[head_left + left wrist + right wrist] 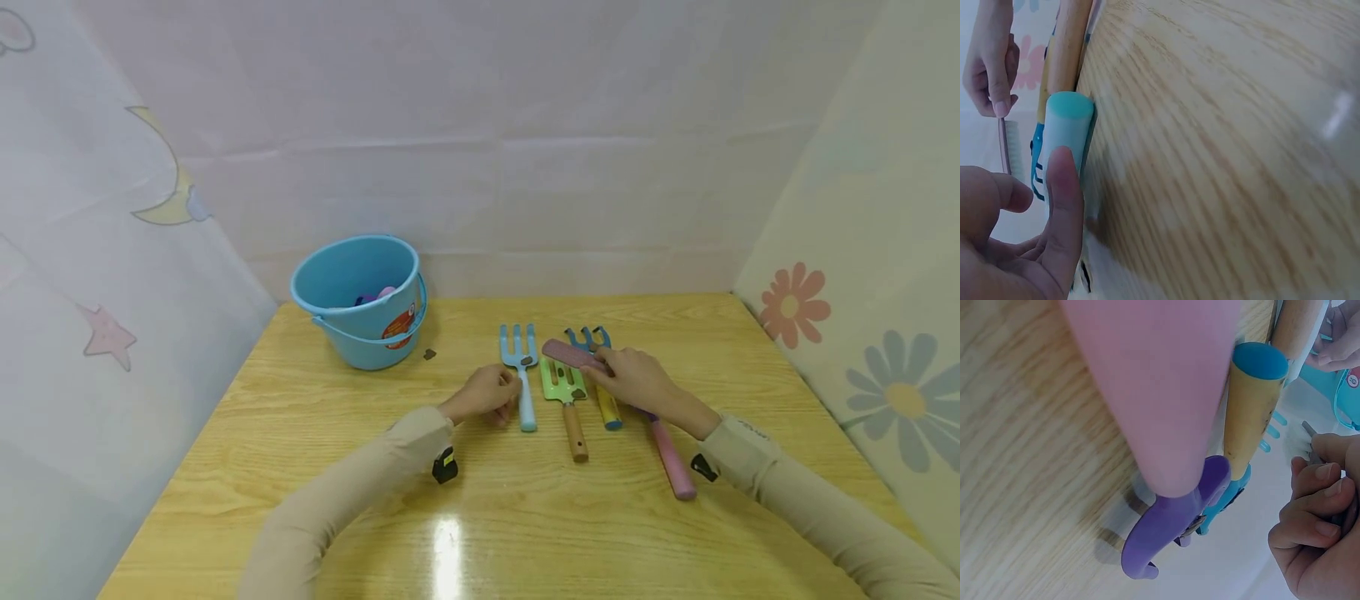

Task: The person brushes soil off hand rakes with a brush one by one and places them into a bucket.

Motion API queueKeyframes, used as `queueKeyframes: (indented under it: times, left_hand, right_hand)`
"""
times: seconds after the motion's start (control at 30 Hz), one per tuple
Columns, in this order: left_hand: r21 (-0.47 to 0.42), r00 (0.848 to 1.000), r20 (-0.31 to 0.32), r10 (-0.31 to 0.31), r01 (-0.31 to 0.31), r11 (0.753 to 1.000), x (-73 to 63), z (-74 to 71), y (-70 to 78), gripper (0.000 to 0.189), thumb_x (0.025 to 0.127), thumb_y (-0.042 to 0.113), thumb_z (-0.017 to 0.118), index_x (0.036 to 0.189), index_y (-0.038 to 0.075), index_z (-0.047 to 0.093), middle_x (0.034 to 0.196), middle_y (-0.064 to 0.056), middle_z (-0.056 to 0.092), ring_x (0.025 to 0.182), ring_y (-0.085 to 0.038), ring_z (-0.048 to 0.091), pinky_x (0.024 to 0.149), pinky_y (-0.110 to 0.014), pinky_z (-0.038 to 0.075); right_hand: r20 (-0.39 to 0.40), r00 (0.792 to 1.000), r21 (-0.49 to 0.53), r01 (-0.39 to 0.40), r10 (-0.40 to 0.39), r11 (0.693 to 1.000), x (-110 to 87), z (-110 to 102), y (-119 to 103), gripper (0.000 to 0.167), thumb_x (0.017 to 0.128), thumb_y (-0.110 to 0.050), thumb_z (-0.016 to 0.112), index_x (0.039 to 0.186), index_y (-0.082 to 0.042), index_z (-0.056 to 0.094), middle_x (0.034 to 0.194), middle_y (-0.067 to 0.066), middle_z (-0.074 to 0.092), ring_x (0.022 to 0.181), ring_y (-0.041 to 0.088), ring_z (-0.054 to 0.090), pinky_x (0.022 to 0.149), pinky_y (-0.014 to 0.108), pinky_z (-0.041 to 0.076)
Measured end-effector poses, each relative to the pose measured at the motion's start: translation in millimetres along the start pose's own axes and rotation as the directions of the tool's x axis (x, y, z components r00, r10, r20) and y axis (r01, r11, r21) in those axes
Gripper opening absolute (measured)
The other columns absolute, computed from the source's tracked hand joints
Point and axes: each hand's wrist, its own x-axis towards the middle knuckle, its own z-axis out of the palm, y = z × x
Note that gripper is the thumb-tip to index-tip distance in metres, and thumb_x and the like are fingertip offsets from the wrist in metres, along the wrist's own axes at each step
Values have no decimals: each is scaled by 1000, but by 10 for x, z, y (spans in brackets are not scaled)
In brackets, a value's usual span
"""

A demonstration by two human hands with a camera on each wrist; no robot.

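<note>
My right hand (637, 379) grips a mauve brush (567, 353), its pale bristles (1015, 150) visible in the left wrist view. The brush extends above the green garden fork (555, 387) with its wooden handle. Beside the light blue hand fork (527, 404) is my left hand (487, 392); in the left wrist view one finger lies along the handle, with the thumb apart from it. Under and near my right hand lie a blue claw rake with a yellow handle (608, 408) and a purple claw rake with a pink handle (672, 462). Brown specks (578, 394) lie on the tools.
A light blue bucket (356, 333) stands at the back left, with purple and pink things (384, 293) inside. Next to it a brown fleck (429, 354) lies on the wooden table (510, 533). Printed cloth walls (525, 200) surround the table's back and sides.
</note>
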Motion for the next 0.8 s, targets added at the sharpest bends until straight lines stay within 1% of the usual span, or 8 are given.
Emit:
queueKeyframes:
  times: [0.07,0.2,0.3,0.37,0.47,0.57,0.7,0.8]
  left_hand:
    - [-3,1000,0,3,-3,1000,21,23,-16,26,104,22,51,100,-1,62,72,-13,65,50,-17,63,51,-32,56]
    - [14,1000,-1,21,-21,1000,44,80,-23,27,103,21,50,89,1,63,68,-12,64,48,-17,63,51,-33,56]
    - [36,999,0,37,-37,999,52,105,-16,33,103,22,50,82,1,64,66,-11,64,46,-15,61,50,-32,56]
    - [44,999,3,32,-32,999,46,105,6,38,103,24,49,77,0,63,65,-11,63,46,-15,61,49,-33,56]
    - [58,1000,13,4,-4,998,62,98,33,48,104,28,49,69,-2,62,64,-11,65,44,-16,61,48,-32,55]
    - [65,999,25,-38,36,997,87,92,56,55,103,32,48,64,-3,61,63,-13,66,44,-17,62,47,-33,55]
    - [48,997,21,-73,72,996,113,100,67,55,102,34,50,65,-4,63,63,-14,65,44,-18,62,48,-34,55]
    - [45,996,15,-83,82,996,121,109,84,53,102,33,51,67,-5,63,61,-15,64,43,-18,61,47,-35,55]
  right_hand:
    - [1,1000,-3,-1,1,1000,4,4,3,33,99,-28,62,104,4,65,54,-5,38,46,7,32,44,24,26]
    - [-6,1000,-4,13,-13,1000,-10,-21,4,26,98,-27,63,85,-4,60,54,-6,35,45,7,30,43,23,25]
    - [-5,1000,-4,17,-17,1000,-10,-47,4,29,99,-27,63,77,-10,54,54,-6,34,45,7,30,43,23,25]
    - [-2,1000,1,16,-16,1000,-6,-59,0,28,99,-27,62,80,-8,57,54,-6,34,44,6,29,43,23,25]
    - [6,1000,8,13,-13,1000,1,-66,-9,29,100,-28,61,92,0,65,54,-6,33,44,6,28,43,22,24]
    - [5,1000,17,12,-12,1000,3,-66,-17,33,99,-27,61,105,6,66,53,-6,33,43,6,27,42,22,23]
    - [-2,1000,7,6,-6,1000,10,-47,-1,37,99,-28,61,111,7,66,53,-6,33,43,6,28,42,22,23]
    - [-7,1000,-7,-1,1,1000,16,-25,16,41,100,-31,61,114,7,65,53,-6,34,43,6,29,42,22,23]
